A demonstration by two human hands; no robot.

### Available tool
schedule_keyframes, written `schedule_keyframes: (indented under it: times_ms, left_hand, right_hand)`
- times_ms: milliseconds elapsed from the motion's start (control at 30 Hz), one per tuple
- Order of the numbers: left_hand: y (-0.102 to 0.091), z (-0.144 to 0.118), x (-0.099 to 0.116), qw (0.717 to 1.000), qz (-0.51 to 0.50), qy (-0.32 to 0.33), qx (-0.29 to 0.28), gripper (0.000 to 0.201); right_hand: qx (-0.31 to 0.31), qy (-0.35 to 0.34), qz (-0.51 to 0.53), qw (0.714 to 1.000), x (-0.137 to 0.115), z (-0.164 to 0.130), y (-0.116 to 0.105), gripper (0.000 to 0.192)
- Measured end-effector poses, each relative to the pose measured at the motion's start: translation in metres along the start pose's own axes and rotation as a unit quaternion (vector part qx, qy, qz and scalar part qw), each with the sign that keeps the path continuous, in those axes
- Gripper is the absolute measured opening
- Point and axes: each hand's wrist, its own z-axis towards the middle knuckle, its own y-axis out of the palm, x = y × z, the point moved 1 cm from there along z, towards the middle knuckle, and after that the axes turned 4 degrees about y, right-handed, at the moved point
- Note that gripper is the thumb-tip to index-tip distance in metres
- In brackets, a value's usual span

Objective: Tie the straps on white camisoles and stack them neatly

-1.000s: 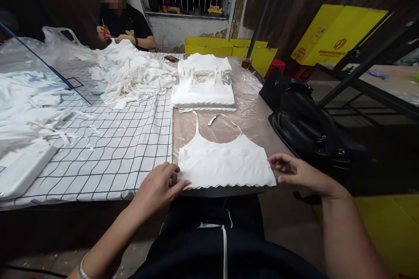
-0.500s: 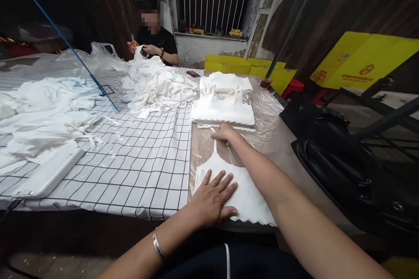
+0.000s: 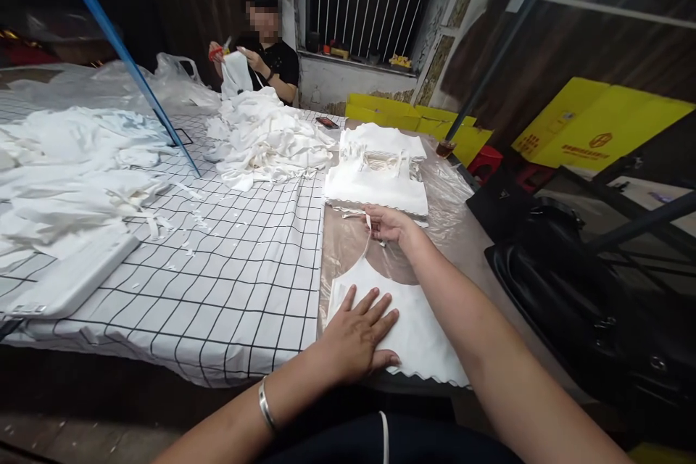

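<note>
— Gripping anything with the fingers?
— Pinching a strap (image 3: 368, 221) in the right hand (image 3: 394, 225), holding it raised just before the stack (image 3: 378, 188).
— Doing likewise with the left hand (image 3: 356, 337)?
— Grasping nothing there, only pressing flat on the top (image 3: 421, 322) with fingers spread (and wearing a bangle (image 3: 265, 406) at the wrist).
— Finding the top where?
— Looking at it lying on the plastic (image 3: 457, 203) at the near edge, with its wavy hem nearest, partly hiding under the right arm (image 3: 478, 333).
— Spotting what farther off?
— Seeing a heap (image 3: 277, 138) on the checked cloth (image 3: 261, 254) left of the stack, a cup (image 3: 444, 149) near the far right edge, a black bag (image 3: 549, 312) to the right.
— Noticing anyone beyond the heap?
— Glimpsing a person (image 3: 283, 61) holding a white garment (image 3: 236, 72) and a red-handled tool (image 3: 216, 53).
</note>
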Motion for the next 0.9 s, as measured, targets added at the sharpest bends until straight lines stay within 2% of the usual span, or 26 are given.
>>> schedule_keyframes:
  times_ms: [133, 200, 267, 333, 367, 400, 433, 500, 600, 700, 767, 800, 833, 867, 900]
  left_hand:
    - [0.003, 0.001, -0.002, 1.0, 0.004, 0.005, 0.006, 0.074]
    - [0.003, 0.001, -0.002, 1.0, 0.007, 0.009, 0.01, 0.074]
    - [0.004, 0.001, -0.002, 1.0, 0.004, 0.011, 0.012, 0.074]
    - [0.004, 0.001, -0.002, 1.0, -0.005, 0.009, 0.011, 0.073]
    - [0.004, 0.001, -0.002, 1.0, -0.009, 0.007, 0.009, 0.074]
    - [0.004, 0.001, -0.002, 1.0, -0.011, 0.004, 0.008, 0.074]
    - [0.004, 0.001, -0.002, 1.0, -0.012, 0.003, 0.008, 0.074]
    - [0.005, 0.001, -0.002, 1.0, -0.011, 0.002, 0.011, 0.074]
    - [0.005, 0.002, -0.001, 1.0, -0.018, -0.004, 0.002, 0.073]
    - [-0.004, 0.003, 0.001, 0.998, -0.052, -0.03, -0.013, 0.069]
    - [-0.015, 0.004, 0.004, 0.991, -0.113, -0.065, 0.011, 0.063]
    - [-0.021, 0.005, 0.005, 0.98, -0.174, -0.087, 0.035, 0.059]
    - [-0.027, 0.006, 0.006, 0.956, -0.263, -0.111, 0.065, 0.057]
    - [-0.033, 0.008, 0.007, 0.912, -0.376, -0.135, 0.093, 0.057]
    - [-0.037, 0.009, 0.008, 0.844, -0.503, -0.153, 0.109, 0.056]
  right_hand:
    - [0.061, -0.033, -0.084, 0.994, 0.011, -0.004, -0.005, 0.03]
    - [0.076, -0.103, -0.185, 0.974, 0.015, -0.008, -0.004, 0.03]
    - [0.051, -0.209, -0.332, 0.918, 0.016, -0.012, 0.001, 0.029]
    - [0.01, -0.296, -0.452, 0.841, 0.014, -0.015, 0.007, 0.025]
    - [-0.003, -0.318, -0.48, 0.818, 0.011, -0.017, 0.01, 0.021]
    - [-0.01, -0.322, -0.493, 0.808, 0.007, -0.018, 0.011, 0.016]
    - [-0.011, -0.314, -0.496, 0.81, 0.001, -0.019, 0.01, 0.013]
    - [-0.009, -0.276, -0.485, 0.83, -0.012, -0.024, 0.003, 0.01]
    - [-0.004, -0.234, -0.467, 0.853, -0.033, -0.042, -0.016, 0.014]
    - [0.022, -0.247, -0.488, 0.837, -0.04, -0.083, -0.032, 0.015]
    - [0.055, -0.278, -0.51, 0.812, -0.034, -0.123, -0.035, 0.012]
    - [0.069, -0.298, -0.514, 0.801, -0.027, -0.146, -0.032, 0.011]
    - [0.075, -0.317, -0.51, 0.796, -0.018, -0.169, -0.029, 0.011]
    - [0.066, -0.334, -0.499, 0.797, -0.008, -0.191, -0.024, 0.013]
    - [0.037, -0.344, -0.481, 0.806, 0.003, -0.211, -0.018, 0.016]
